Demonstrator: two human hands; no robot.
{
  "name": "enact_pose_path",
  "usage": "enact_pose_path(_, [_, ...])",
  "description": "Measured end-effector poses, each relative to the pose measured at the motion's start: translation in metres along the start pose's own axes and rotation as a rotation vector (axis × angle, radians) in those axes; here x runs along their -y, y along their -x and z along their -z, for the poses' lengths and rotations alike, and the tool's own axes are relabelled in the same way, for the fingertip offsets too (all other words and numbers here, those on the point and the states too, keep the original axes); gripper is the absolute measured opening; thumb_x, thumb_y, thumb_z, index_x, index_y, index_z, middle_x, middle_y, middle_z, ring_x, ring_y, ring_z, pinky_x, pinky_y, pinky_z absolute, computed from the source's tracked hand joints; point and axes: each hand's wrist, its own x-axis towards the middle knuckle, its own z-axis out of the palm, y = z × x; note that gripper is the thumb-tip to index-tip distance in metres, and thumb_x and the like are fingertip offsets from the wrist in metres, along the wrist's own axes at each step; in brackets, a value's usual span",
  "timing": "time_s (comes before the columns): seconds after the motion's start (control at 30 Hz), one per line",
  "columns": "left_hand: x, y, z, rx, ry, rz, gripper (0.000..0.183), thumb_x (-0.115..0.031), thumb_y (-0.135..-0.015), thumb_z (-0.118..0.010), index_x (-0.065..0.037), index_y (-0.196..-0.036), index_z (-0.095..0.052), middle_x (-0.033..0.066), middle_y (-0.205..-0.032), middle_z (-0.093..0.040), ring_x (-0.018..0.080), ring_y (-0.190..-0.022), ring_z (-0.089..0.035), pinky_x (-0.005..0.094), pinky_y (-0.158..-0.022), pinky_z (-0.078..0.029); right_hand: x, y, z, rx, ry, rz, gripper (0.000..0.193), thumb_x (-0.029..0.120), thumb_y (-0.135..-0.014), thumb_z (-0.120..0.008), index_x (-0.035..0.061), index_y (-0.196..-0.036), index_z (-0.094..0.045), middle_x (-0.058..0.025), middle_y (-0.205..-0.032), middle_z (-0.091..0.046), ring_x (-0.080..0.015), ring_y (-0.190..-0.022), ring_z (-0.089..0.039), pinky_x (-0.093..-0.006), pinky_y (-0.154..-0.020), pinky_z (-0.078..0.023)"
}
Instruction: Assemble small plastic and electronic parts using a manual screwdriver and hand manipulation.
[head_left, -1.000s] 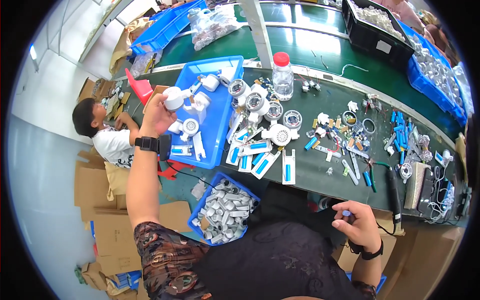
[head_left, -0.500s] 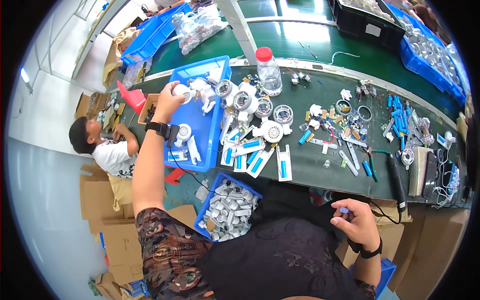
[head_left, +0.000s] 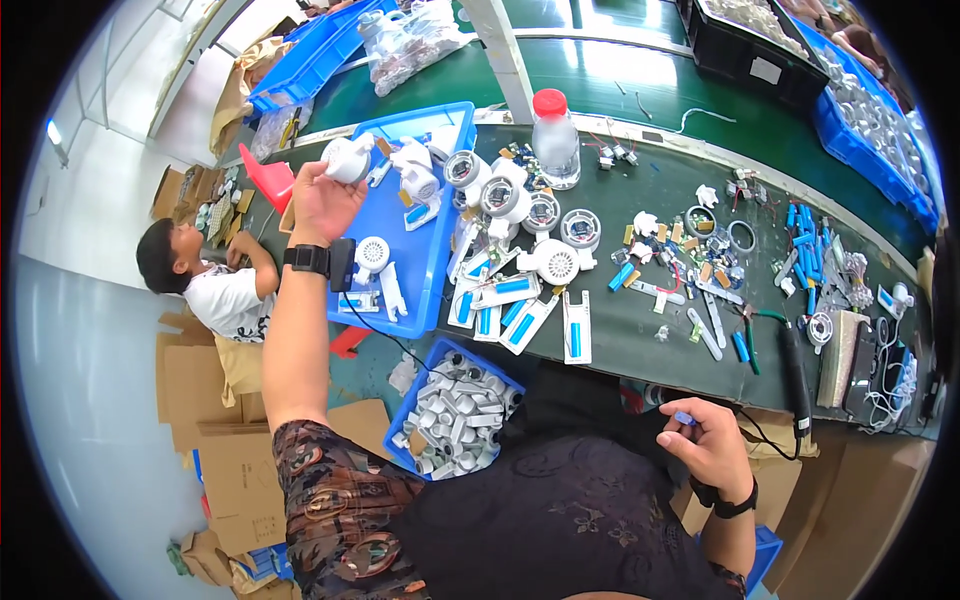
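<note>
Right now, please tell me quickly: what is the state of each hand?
Left hand: closed, holding a white rounded part in its fingers.
Right hand: curled, holding a small blue piece; its kind cannot be told.

Smooth, matt white plastic on the raised part (head_left: 347,160) at the upper left; glossy blue plastic on the tray (head_left: 420,262) around and below it; clear, shiny plastic, by its look, on the bottle (head_left: 557,158) at upper centre, its red lid (head_left: 549,103) smooth; dull dark green on the table (head_left: 625,345); crinkled, glossy film on the bag (head_left: 415,48) at the top; matt brown cardboard on the box (head_left: 240,485) at lower left; soft black cloth on the shirt front (head_left: 540,510) at bottom centre.
</note>
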Motion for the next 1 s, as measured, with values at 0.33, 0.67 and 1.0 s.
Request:
enact_pose_path(0.33, [0.001, 0.087, -0.093, 0.457, -0.004, -0.175, 0.079, -0.023, -0.084, -0.064, 0.001, -0.153, -0.032, 0.0182, -0.144, -0.053, 0.0321, -0.125, -0.059, 0.0462, -0.097, -0.053, 0.014, 0.002, -0.001, -0.013, -0.07, 0.069, 0.034, 0.008, -0.08, -0.083, 0.0029, -0.111, -0.071, -0.0014, -0.083, -0.065, -0.0074, -0.065, -0.052, -0.0231, -0.062, -0.045])
enact_pose_path(0.67, [0.138, 0.141, -0.185, 0.804, 0.025, 0.241, 0.096, -0.026, -0.069, -0.079, 0.003, -0.149, -0.035, 0.0189, -0.13, -0.057, 0.0326, -0.119, -0.062, 0.0442, -0.102, -0.051, 0.037, -0.028, 0.017, -0.256, -0.157, 0.517, 0.044, 0.021, -0.077, -0.086, 0.0035, -0.115, -0.069, -0.0037, -0.092, -0.063, -0.0105, -0.077, -0.053, -0.0249, -0.067, -0.041])
enact_pose_path(1.0, [0.253, 0.144, -0.228, 0.852, 0.27, 0.361, 0.085, -0.027, -0.072, -0.078, -0.001, -0.144, -0.043, 0.0195, -0.133, -0.054, 0.0333, -0.121, -0.059, 0.0458, -0.099, -0.053, 0.003, -0.044, 0.001, -0.154, -0.19, 0.592, 0.043, 0.021, -0.079, -0.086, 0.0042, -0.115, -0.07, -0.0054, -0.102, -0.075, -0.0206, -0.094, -0.066, -0.0355, -0.088, -0.05])
